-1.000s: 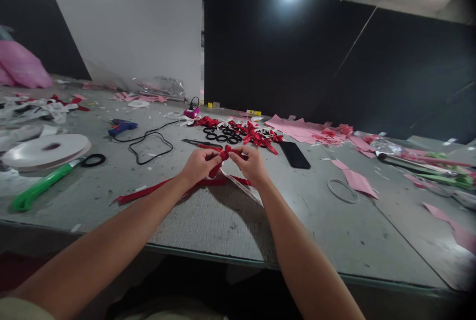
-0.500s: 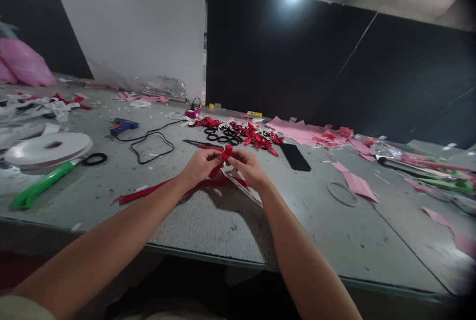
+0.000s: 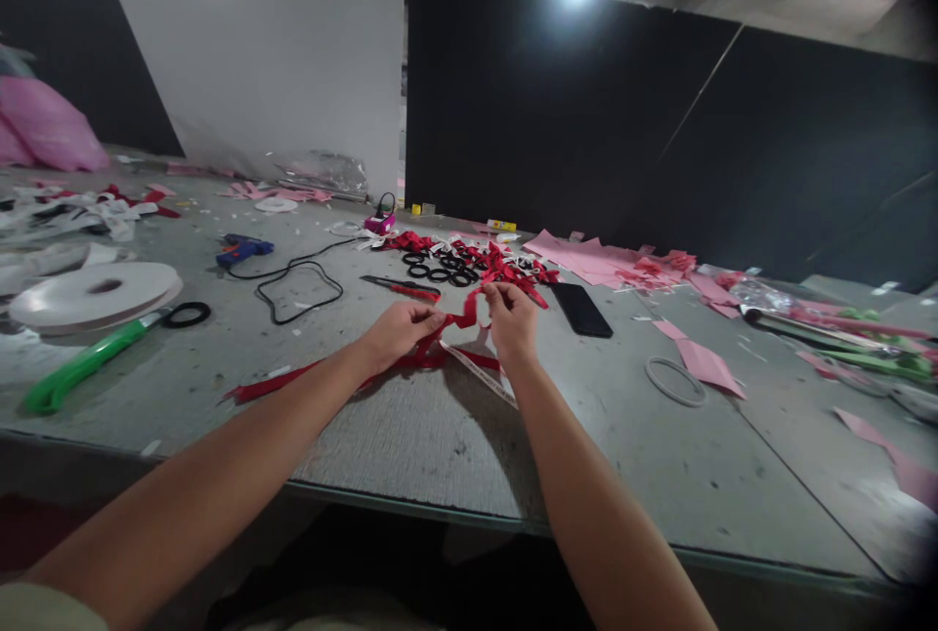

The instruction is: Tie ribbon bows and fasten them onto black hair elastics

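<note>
Between my two hands a red ribbon (image 3: 463,320) is stretched above the table. My left hand (image 3: 398,330) pinches it between thumb and fingers. On the other side, my right hand (image 3: 511,316) is closed on the ribbon's upper end. A white ribbon with printed lettering (image 3: 480,375) hangs below and slants toward my right wrist. Another length of red ribbon (image 3: 282,381) lies on the table, passing behind my left forearm. Just beyond my hands are a pair of scissors with red handles (image 3: 406,288), several black rings (image 3: 440,273) and a pile of red and white bows (image 3: 505,265).
On the left are a white ribbon spool (image 3: 95,294), a green-handled cutter (image 3: 88,365), a black tape ring (image 3: 188,315) and a blue glue gun (image 3: 245,248) with its cord. To the right lie a black phone (image 3: 581,309), a grey ring (image 3: 675,382) and pink paper (image 3: 709,364).
My right hand has moved right and slightly up, away from the left. The red ribbon, earlier bunched in a loop between my fingertips, is now drawn out between the hands.
</note>
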Motion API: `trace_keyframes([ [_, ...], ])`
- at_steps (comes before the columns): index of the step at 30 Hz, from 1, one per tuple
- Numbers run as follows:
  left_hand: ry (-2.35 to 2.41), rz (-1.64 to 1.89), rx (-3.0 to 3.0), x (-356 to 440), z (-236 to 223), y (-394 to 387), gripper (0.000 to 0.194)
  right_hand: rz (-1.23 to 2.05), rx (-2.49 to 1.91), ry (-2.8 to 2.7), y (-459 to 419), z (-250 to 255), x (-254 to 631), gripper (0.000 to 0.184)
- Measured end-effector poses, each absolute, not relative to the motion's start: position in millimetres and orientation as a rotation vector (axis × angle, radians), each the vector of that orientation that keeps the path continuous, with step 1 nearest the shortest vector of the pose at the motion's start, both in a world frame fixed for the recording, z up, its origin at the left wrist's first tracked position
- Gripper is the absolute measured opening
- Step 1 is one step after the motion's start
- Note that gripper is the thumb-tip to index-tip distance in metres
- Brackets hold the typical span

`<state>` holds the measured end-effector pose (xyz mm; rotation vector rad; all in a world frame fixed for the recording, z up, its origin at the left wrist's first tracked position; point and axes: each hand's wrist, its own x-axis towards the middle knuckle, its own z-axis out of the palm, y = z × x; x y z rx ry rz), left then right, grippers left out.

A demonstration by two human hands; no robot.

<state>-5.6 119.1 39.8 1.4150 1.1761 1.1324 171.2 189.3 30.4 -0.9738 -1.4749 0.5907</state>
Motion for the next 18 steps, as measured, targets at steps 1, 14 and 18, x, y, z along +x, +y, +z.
trace_keyframes([
  [1, 1.161, 1.120, 1.405, -5.2, 39.2, 118.7, 0.034, 0.535, -1.010, -1.438, 191.5, 30.1, 174.7, 0.039],
  [14, 0.946, 1.256, 1.179, -4.1, 28.3, 129.1, 0.040, 0.109, -0.782, -2.017, 169.1, 37.0, 170.1, 0.044],
  [18, 0.920, 1.198, 1.181, -3.0, 29.7, 125.2, 0.039, 0.040, -0.822, -1.963, 170.4, 34.9, 168.1, 0.016],
])
